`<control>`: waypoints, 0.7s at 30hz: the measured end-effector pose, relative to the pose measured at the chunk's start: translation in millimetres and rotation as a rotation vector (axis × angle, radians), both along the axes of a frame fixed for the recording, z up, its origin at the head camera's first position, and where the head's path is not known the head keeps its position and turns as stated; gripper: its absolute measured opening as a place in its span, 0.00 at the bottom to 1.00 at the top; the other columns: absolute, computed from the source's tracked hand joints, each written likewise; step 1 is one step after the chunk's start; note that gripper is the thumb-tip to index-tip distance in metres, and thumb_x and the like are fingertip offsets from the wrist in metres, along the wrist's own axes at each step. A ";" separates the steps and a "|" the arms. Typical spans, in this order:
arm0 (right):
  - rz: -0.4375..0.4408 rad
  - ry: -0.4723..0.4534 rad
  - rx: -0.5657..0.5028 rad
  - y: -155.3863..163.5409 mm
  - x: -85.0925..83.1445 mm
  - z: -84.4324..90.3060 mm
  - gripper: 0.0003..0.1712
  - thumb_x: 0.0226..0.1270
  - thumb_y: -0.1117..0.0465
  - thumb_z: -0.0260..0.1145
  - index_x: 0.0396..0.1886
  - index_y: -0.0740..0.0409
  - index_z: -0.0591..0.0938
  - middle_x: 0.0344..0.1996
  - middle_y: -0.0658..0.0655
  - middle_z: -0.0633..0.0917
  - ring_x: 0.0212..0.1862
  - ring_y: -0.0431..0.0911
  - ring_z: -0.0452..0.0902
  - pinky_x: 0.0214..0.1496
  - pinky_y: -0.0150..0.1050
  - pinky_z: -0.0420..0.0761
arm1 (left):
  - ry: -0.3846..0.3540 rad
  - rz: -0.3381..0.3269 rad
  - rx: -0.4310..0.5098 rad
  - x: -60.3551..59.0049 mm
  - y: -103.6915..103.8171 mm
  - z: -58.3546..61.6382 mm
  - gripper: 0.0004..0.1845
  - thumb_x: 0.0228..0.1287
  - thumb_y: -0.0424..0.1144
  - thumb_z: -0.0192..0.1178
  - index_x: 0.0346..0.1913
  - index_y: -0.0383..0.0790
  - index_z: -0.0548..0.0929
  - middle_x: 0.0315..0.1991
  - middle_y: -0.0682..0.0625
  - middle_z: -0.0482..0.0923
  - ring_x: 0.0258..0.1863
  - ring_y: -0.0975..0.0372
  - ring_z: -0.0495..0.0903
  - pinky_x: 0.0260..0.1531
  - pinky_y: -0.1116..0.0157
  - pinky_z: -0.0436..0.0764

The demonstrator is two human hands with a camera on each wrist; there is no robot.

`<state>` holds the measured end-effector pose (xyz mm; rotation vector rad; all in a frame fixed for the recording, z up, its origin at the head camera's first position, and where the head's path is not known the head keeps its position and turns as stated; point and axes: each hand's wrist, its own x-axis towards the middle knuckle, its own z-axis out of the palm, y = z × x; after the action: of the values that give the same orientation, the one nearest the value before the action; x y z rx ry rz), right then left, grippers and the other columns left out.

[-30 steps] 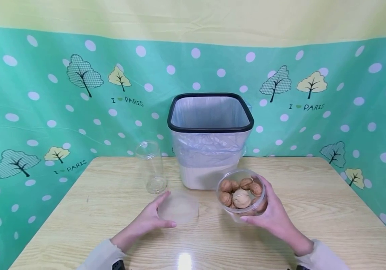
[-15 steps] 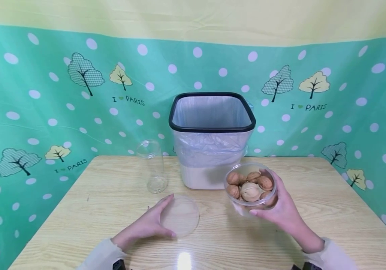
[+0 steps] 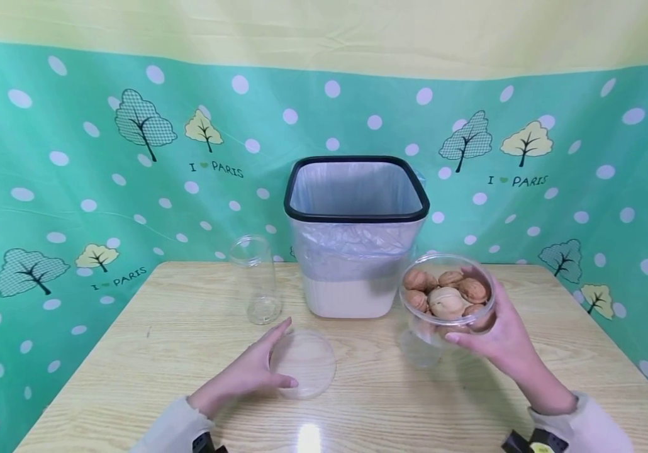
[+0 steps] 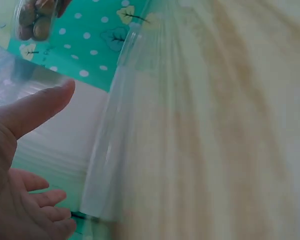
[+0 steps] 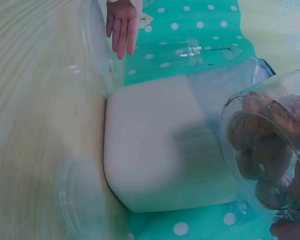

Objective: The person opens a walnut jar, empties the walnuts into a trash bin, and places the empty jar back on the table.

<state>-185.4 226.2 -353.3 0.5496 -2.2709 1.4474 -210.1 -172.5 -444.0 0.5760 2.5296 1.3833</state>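
My right hand (image 3: 508,333) grips a clear round tub of walnuts (image 3: 447,302) by its right side, raised above the table. Several brown walnuts surround a paler one, and in the right wrist view the tub (image 5: 265,150) is tilted. A flat, clear round lid (image 3: 304,365) lies on the table beside my left hand (image 3: 247,371). That hand's thumb and fingers are spread at the lid's left edge, holding nothing. In the left wrist view the thumb and fingers look apart from the lid's blurred edge (image 4: 105,155).
A white bin (image 3: 352,296) with a black rim and clear liner stands at the back. Left of it is a tall clear cylinder (image 3: 262,283). Below the tub, a faint clear round shape (image 3: 421,347) shows on the wooden table (image 3: 188,327); its kind is unclear. Patterned cloth hangs behind.
My right hand has carried the walnut tub up and to the right. The lid now lies flat, and my left hand has loosened slightly from its edge.
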 end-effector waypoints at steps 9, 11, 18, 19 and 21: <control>-0.050 0.025 0.004 16.9 -5.5 13.0 0.62 0.36 0.79 0.75 0.73 0.53 0.55 0.64 0.53 0.65 0.60 0.32 0.63 0.53 0.18 0.67 | 0.143 0.000 0.085 -2.6 6.5 35.6 0.52 0.50 0.41 0.72 0.74 0.38 0.50 0.74 0.41 0.48 0.72 0.44 0.46 0.66 0.41 0.48; -0.060 0.021 -0.005 20.0 -6.9 17.4 0.62 0.37 0.80 0.74 0.73 0.51 0.55 0.64 0.52 0.64 0.59 0.33 0.63 0.51 0.18 0.70 | 0.173 0.013 0.107 -2.2 8.2 45.6 0.51 0.51 0.42 0.71 0.73 0.38 0.51 0.74 0.42 0.49 0.72 0.44 0.46 0.66 0.41 0.49; -0.079 0.017 -0.033 27.7 -15.5 35.8 0.59 0.41 0.80 0.73 0.72 0.51 0.55 0.63 0.56 0.64 0.56 0.35 0.66 0.45 0.19 0.74 | 0.237 0.077 0.215 -4.1 11.3 74.6 0.47 0.55 0.38 0.68 0.73 0.37 0.52 0.73 0.43 0.51 0.73 0.50 0.47 0.68 0.46 0.48; -0.088 0.014 -0.027 28.3 -17.3 38.4 0.59 0.41 0.79 0.73 0.72 0.50 0.55 0.64 0.57 0.64 0.57 0.35 0.66 0.45 0.18 0.74 | 0.242 0.087 0.237 -5.1 11.7 78.0 0.46 0.56 0.37 0.67 0.73 0.37 0.51 0.73 0.44 0.52 0.73 0.50 0.47 0.69 0.47 0.48; -0.136 0.022 0.025 29.5 -21.0 43.1 0.60 0.42 0.76 0.74 0.73 0.49 0.54 0.64 0.58 0.64 0.57 0.35 0.65 0.46 0.16 0.71 | 0.252 0.115 0.273 -7.1 13.0 84.9 0.44 0.58 0.36 0.65 0.73 0.37 0.51 0.73 0.44 0.52 0.73 0.52 0.48 0.69 0.50 0.49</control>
<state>-206.4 255.7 -310.2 0.4075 -2.2650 1.3424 -217.2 -159.5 -359.1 0.7021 2.6169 1.8208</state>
